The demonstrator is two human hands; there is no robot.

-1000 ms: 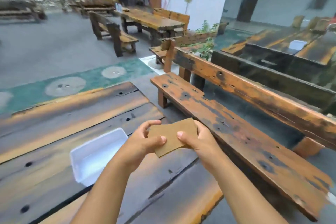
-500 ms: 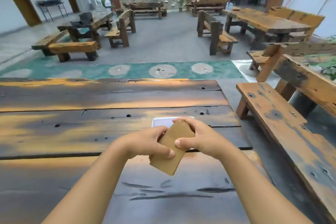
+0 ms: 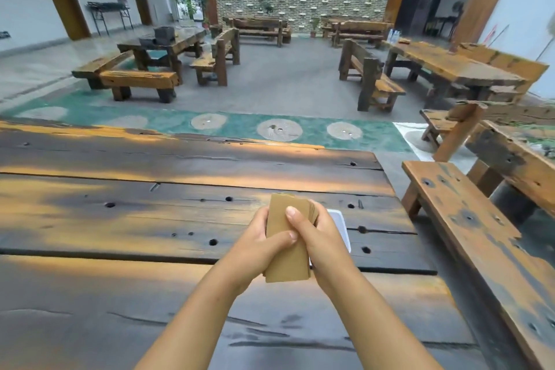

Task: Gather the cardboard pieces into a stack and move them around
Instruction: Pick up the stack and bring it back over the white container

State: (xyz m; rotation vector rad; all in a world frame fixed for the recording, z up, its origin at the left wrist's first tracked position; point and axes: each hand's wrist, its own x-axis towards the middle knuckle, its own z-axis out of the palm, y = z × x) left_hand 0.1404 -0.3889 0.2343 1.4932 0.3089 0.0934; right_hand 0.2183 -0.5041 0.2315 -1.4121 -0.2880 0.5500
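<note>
Here the cards (image 3: 287, 245) are already gathered into one stack and held in the air over the near part of the table (image 3: 120, 219), so the step in hand looks like squaring the stack rather than collecting it. The left hand (image 3: 255, 245) wraps the stack's left side, thumb laid across the top face. The right hand (image 3: 322, 239) closes on the right side, its thumb also pressed on the top face. The fingers of both hands are clenched on the stack, the two thumbs almost touching.

The stack's long axis runs away from the person, near end low and far end raised, so it tilts up toward the far edge of the table. Its broad face is turned up toward the camera. Along the right edge the layers fan out slightly, so the pieces are not fully flush.

A white tray (image 3: 341, 228) lies on the table just behind the right hand, mostly hidden.

Next, I judge, comes tapping the edges flush, then carrying or setting the stack down. That calls for even pressure from both sides, or loose pieces may slip out.
</note>
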